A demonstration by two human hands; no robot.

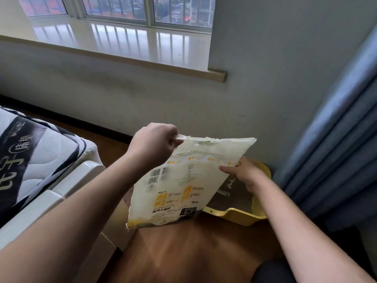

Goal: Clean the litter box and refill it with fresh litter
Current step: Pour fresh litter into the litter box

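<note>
A white litter bag [183, 180] with yellow print hangs in the air above the floor, tilted. My left hand [154, 142] is closed on its top left corner. My right hand [242, 172] pinches the bag's right edge just below the top. Behind and below the bag sits the yellow litter box [240, 216] in the corner, with a dark inside and a small grey scoop [223, 193] lying in it. The bag hides the box's left part.
A mattress [30, 156] on a white bed frame [67, 193] stands at the left. A blue curtain [336, 144] hangs at the right beside the box. The wall and window sill [122, 58] lie ahead. Wooden floor [183, 252] stretches below the bag.
</note>
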